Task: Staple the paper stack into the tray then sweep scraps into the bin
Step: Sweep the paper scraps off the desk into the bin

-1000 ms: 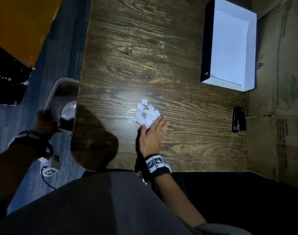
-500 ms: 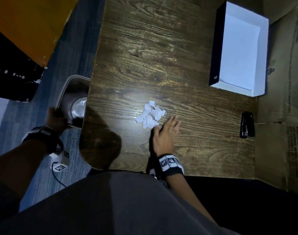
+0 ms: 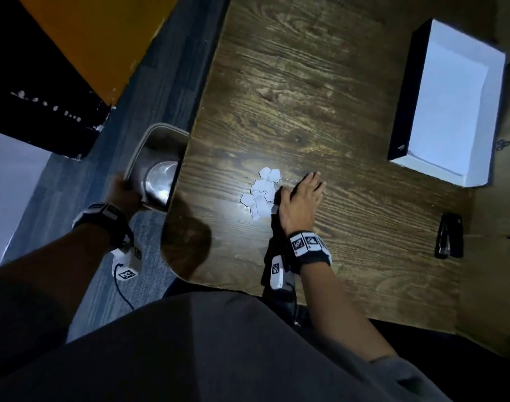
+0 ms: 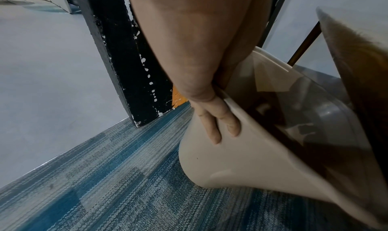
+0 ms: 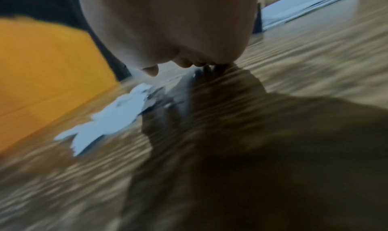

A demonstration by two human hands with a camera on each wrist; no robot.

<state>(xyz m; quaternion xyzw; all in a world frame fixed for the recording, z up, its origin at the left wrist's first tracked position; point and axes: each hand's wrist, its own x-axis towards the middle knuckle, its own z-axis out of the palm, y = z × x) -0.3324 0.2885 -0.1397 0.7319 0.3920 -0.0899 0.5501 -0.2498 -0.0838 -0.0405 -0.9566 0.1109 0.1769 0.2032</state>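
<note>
At table's left edge, your left hand (image 3: 123, 192) grips the bin (image 3: 152, 158) rim, mouth tucked below the tabletop as before. Mid-table, the scraps (image 3: 262, 192) sit a little nearer the bin than a second ago, your flat, open right hand (image 3: 301, 195) touching their right side. Far right, the paper stack (image 3: 451, 108) lies in the tray (image 3: 401, 97), so only sweeping remains.

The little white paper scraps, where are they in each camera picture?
Head view: the paper scraps lie mid-table, just left of the right hand.
Left wrist view: not in it; only the left hand gripping the bin rim.
Right wrist view: the scraps are left of centre, blurred, below the hand.
Shared landmark: the white tray, at the right wrist view's top right.
</note>
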